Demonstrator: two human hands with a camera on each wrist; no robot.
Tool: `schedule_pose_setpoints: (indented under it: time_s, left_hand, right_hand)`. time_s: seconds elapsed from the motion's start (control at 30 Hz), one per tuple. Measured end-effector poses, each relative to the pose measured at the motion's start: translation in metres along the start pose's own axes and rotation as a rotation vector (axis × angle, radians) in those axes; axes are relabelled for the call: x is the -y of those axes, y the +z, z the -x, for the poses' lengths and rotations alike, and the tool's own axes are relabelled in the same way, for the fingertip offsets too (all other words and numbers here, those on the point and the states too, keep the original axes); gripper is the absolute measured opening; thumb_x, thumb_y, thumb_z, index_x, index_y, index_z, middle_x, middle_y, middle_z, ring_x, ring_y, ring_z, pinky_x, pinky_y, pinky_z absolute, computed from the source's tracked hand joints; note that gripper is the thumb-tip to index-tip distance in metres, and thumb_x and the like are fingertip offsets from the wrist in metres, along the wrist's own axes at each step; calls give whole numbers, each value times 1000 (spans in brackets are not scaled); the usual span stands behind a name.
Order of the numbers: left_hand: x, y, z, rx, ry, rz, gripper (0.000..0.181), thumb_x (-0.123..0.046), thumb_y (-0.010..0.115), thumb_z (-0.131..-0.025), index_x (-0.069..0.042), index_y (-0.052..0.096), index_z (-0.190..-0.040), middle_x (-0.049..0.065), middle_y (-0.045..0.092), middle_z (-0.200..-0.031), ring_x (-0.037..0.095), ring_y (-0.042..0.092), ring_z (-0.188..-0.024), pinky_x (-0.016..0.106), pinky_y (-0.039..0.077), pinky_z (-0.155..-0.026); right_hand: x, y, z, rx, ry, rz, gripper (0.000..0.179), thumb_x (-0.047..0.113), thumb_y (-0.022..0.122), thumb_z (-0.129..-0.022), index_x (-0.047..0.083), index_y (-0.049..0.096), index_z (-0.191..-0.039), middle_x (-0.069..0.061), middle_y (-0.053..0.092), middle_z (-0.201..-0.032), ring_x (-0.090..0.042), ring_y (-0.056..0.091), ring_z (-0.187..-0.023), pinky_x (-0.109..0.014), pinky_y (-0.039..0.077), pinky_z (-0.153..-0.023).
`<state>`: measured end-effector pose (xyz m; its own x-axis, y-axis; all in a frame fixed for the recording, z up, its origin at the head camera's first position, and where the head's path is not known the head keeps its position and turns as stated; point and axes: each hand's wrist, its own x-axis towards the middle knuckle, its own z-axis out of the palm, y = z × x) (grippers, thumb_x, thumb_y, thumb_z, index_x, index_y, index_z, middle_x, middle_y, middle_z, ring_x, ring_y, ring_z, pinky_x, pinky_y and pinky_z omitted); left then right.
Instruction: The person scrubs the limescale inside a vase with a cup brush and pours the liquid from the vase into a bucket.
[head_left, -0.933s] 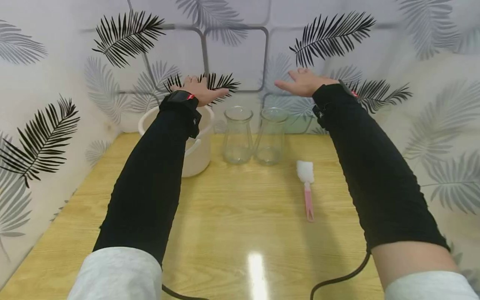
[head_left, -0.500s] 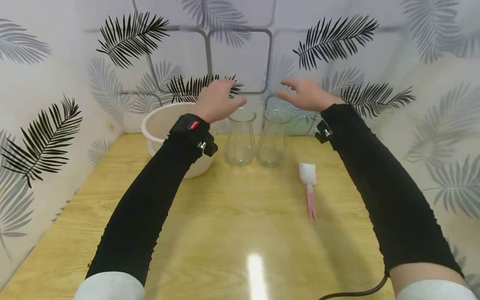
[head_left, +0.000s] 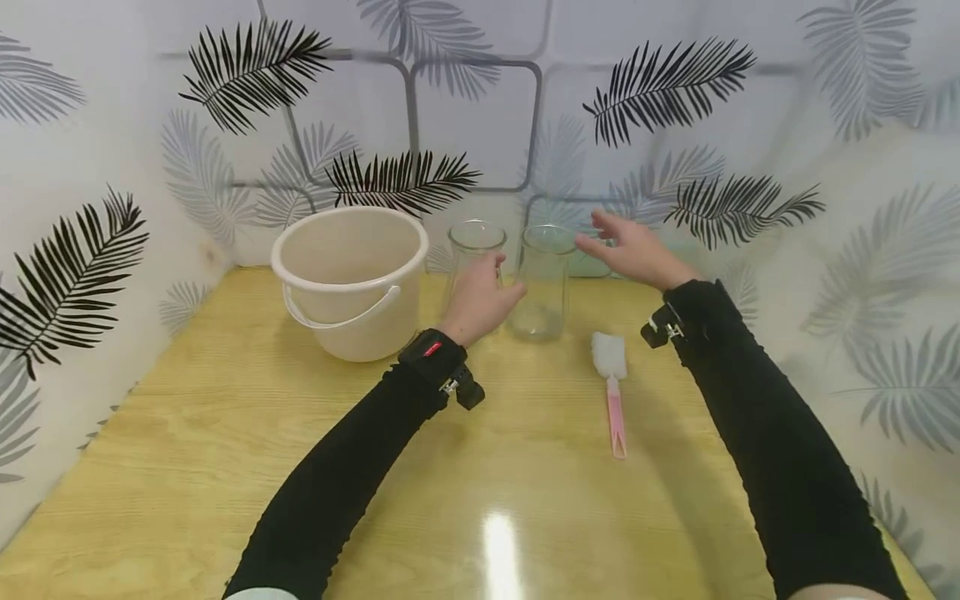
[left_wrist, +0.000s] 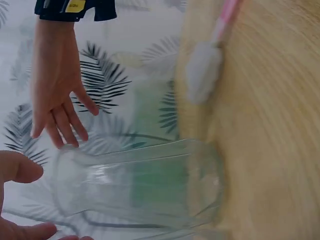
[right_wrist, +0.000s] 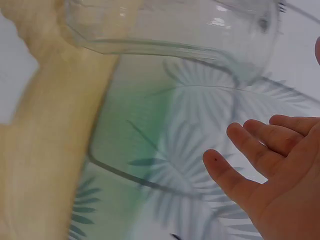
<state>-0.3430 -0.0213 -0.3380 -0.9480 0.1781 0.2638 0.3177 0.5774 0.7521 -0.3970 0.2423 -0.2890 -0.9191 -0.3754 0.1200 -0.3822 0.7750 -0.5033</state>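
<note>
Black sleeves (head_left: 757, 433): reach over the yellow wood-grain table (head_left: 337, 467) from about 8 and 4 o'clock, the dial being read in the head view around the table's middle.
Pink-handled brush (head_left: 611, 379): lies at 2 o'clock, white head pointing away from the person, touched by neither hand.
Left hand (head_left: 483, 300): at 12 o'clock, in front of the left glass; thumb spread from the fingers, no grasp visible. Whether a fingertip touches glass, I cannot tell.
Left glass (head_left: 472, 242): upright at 12 o'clock, partly hidden behind that hand. The step seems to be reaching for the glassware; a hold here would call for thumb and fingers closing on opposite sides, gently, without knocking its neighbour.
Right glass (head_left: 542, 292): upright at 1 o'clock, just beside the left one.
Right hand (head_left: 633, 250): between 1 and 2 o'clock, released, fingers extended; taking the right glass would call for a short move toward 9 o'clock.
Right fingertips: the left wrist view sets them against the right glass's mouth and reveals the palm; the right wrist view shows wall between them and the glass.
Cream bucket (head_left: 367, 321): upright between 10 and 11 o'clock, handle hanging toward the person; only the head view includes it.
Leaf-patterned wall (head_left: 480, 117): behind everything at 12 o'clock.
</note>
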Motion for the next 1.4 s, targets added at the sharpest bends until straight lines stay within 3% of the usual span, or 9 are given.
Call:
schedule_pose_setpoints:
  time_s: [0.27,0.47,0.57,0.67,0.87,1.03,1.17,1.3,1.4]
  left_hand:
    - [17,37,-30,126,-89,45,93,-29,67,-94,-3,8,-160,21,22,-164,33,28,-151,45,32,-119]
    - [28,44,-50,119,-126,20,106,-33,73,-92,-8,-4,-161,19,17,-166,31,26,-152,44,32,-119]
    - [32,45,-56,96,-130,-36,104,-37,72,-93,-6,0,-161,21,21,-164,33,29,-150,44,35,-117]
    - [33,45,-57,69,-121,-81,99,-41,69,-94,-4,7,-161,23,26,-162,33,32,-148,44,36,-116]
    - [29,42,-44,28,-73,-103,94,-42,72,-91,-2,19,-157,24,46,-149,35,49,-136,44,46,-107]
    - [24,43,-26,82,-29,-131,91,-46,73,-88,0,26,-152,25,57,-135,36,58,-124,43,52,-97]
    - [23,45,-17,120,-16,-89,101,-49,77,-84,0,24,-154,21,47,-148,33,47,-137,42,46,-107]
    - [21,46,-11,161,-23,8,109,-49,80,-83,-5,14,-158,17,42,-155,29,48,-139,42,46,-107]
    - [20,45,-10,175,4,45,103,-44,80,-84,-10,16,-157,15,47,-152,28,53,-134,42,48,-103]
  right_hand:
    - [-17,47,-26,127,104,-122,101,61,60,-94,9,6,-162,-21,27,-163,-39,35,-146,-55,35,-114]
    - [-7,75,-43,142,59,-185,84,52,59,-97,-3,29,-153,-28,47,-147,-42,49,-134,-53,44,-105]
    - [-1,81,-46,105,28,-147,65,52,58,-98,-3,47,-131,-20,61,-112,-34,61,-99,-44,50,-83]
    - [4,82,-45,69,-11,-124,47,51,58,-99,4,54,-96,-5,49,-75,-21,45,-63,-35,38,-60]
    - [10,79,-34,48,-139,-80,53,44,62,-99,18,40,-58,7,24,-52,-11,19,-46,-28,21,-50]
    - [11,78,-10,71,-110,-71,35,47,65,-96,13,71,-89,8,36,-55,-11,30,-48,-28,29,-49]
    - [15,76,6,70,-76,-88,53,52,67,-93,15,60,-130,1,62,-82,-15,56,-65,-32,43,-58]
    - [20,77,17,39,-61,-100,59,52,70,-91,13,57,-134,-7,68,-105,-22,64,-81,-36,48,-63]
    - [23,77,24,31,-21,-105,65,53,71,-90,8,56,-134,-9,70,-95,-22,62,-73,-35,47,-59]
